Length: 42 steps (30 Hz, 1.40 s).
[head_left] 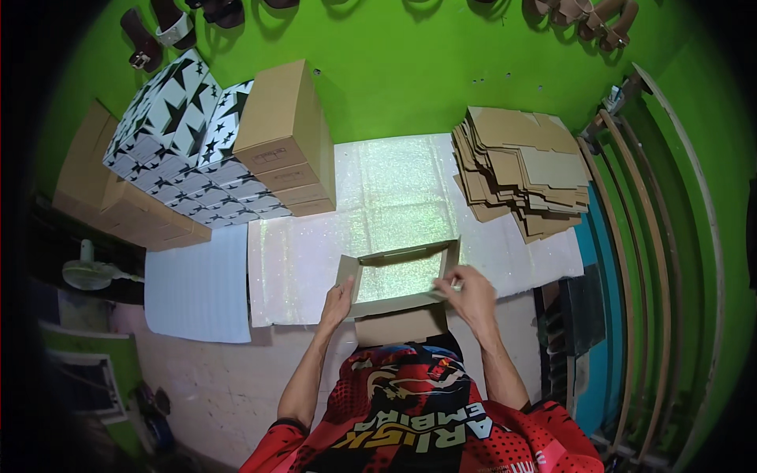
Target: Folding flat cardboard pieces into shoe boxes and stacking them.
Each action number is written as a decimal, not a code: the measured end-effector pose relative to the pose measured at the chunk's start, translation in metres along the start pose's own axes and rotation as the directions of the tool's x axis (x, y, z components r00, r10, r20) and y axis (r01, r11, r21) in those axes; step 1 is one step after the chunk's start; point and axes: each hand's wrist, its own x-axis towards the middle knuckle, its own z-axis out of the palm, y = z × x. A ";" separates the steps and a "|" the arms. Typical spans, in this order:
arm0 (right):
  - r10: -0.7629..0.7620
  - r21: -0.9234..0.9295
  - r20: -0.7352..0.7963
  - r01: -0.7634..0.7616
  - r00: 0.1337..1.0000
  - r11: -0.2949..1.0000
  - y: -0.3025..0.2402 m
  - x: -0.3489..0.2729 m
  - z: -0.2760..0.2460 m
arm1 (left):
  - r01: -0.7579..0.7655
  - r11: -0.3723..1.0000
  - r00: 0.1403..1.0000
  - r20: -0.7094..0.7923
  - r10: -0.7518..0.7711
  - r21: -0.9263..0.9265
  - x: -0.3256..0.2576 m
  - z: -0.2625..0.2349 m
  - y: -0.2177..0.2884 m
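Observation:
A brown cardboard box [394,303], partly folded up, sits at the front edge of the table. Its walls stand in a frame, and the shimmering table cover shows through the middle. My left hand [337,303] grips the left wall, thumb and fingers closed on it. At the front right corner, my right hand [471,296] has its fingers bent in and pinched on the cardboard. Just in front of my body, a brown flap [402,326] hangs down below the front wall.
A stack of flat cardboard blanks [524,165] lies at the back right. Star-patterned boxes [177,102] and plain brown boxes [277,118] are piled at the back left. A white fan [88,273] stands far left; wooden rails [643,229] run along the right. Sandals hang on the green wall.

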 end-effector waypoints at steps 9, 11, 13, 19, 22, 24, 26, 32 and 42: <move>0.062 -0.383 0.762 0.371 0.645 0.846 0.026 0.006 0.101 | -0.016 0.999 0.978 -0.207 0.010 -0.031 0.015 0.011 -0.018; -0.102 -0.329 0.657 0.406 0.747 0.853 0.045 -0.017 0.105 | -0.002 0.997 0.969 -0.247 -0.018 -0.077 0.014 0.012 -0.017; -0.298 -0.285 0.512 0.486 0.806 0.826 0.063 -0.025 0.111 | 0.009 0.993 0.958 -0.282 -0.043 -0.122 0.010 0.010 -0.004; -0.537 -0.344 0.410 0.670 0.737 0.658 0.079 -0.012 0.122 | -0.305 0.944 0.552 -0.784 0.284 0.128 -0.015 0.029 0.028; -0.490 -0.313 0.413 0.625 0.768 0.715 0.086 -0.007 0.114 | -0.053 0.948 0.512 -0.806 0.296 0.315 -0.037 0.032 0.077; -0.454 -0.203 0.408 0.564 0.792 0.800 0.070 -0.003 0.105 | -0.365 0.777 0.512 -0.587 0.627 0.512 -0.043 0.034 0.087; -0.607 -0.131 0.151 0.625 0.780 0.770 0.057 0.012 0.103 | -0.604 0.685 0.585 -0.358 0.728 0.407 -0.035 0.040 0.103; -0.572 -0.227 0.089 0.575 0.816 0.786 0.036 0.056 0.118 | -0.435 0.779 0.739 -0.316 0.596 0.452 0.022 0.062 0.091; -0.422 -0.389 0.281 0.505 0.862 0.771 0.064 0.081 0.140 | -0.202 0.763 0.861 -0.261 0.437 0.614 0.043 0.086 0.058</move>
